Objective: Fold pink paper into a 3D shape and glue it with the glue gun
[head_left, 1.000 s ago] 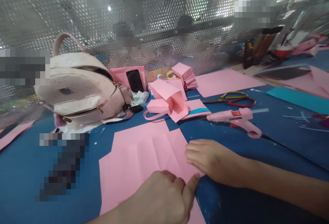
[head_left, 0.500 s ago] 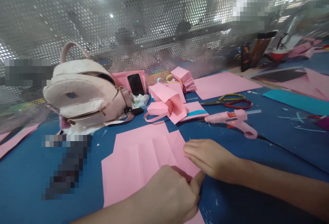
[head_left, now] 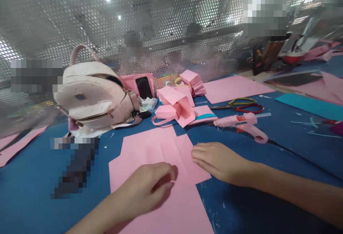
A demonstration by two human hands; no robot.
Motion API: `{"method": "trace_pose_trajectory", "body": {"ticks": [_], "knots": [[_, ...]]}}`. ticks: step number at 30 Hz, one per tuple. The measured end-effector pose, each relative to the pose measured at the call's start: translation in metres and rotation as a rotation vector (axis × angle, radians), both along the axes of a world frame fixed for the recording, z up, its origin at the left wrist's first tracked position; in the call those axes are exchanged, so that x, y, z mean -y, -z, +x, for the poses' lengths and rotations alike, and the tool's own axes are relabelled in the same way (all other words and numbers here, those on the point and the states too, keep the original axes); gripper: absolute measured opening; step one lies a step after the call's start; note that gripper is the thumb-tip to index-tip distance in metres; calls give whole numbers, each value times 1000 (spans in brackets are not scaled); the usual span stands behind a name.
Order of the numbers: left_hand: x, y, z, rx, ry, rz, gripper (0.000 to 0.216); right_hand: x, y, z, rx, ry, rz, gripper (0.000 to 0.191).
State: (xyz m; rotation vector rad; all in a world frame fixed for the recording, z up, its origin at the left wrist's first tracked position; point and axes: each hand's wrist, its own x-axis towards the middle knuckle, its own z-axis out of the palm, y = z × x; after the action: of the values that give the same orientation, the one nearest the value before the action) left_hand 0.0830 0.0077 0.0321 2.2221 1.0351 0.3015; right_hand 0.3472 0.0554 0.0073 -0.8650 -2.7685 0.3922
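Observation:
A creased pink paper sheet (head_left: pixel 150 151) lies flat on the blue table (head_left: pixel 32 191) in front of me. My left hand (head_left: pixel 146 187) rests on the sheet's near middle, fingers curled and pressing down on the paper. My right hand (head_left: pixel 217 160) lies flat on the sheet's right edge, fingers stretched out together and pointing left. Neither hand lifts the paper.
A pink glue gun (head_left: pixel 242 123) lies just beyond my right hand. Scissors (head_left: pixel 238 104), folded pink paper bags (head_left: pixel 174 107), a beige backpack (head_left: pixel 93 98), a phone (head_left: pixel 144 87) and more pink sheets (head_left: pixel 233 87) sit further back, in front of a perforated metal screen (head_left: pixel 160 23).
My left hand slid left from the sheet's right edge onto its middle, and its thumb no longer points at the right hand. The right hand stayed put.

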Motion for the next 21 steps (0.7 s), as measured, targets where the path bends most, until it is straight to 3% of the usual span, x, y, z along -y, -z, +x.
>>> {"method": "trace_pose_trajectory", "body": {"ticks": [5,14,21], "knots": [[6,1,-31,-95,-69,-66,15,1,-2,0,-15,11,-47,29],[-6,-7,-53,-96,50,-149,19,1,4,3,-44,-18,-61,31],[-12,-16,-72,-136,96,-316,26,-2,4,3,-40,2,-132,29]]}}
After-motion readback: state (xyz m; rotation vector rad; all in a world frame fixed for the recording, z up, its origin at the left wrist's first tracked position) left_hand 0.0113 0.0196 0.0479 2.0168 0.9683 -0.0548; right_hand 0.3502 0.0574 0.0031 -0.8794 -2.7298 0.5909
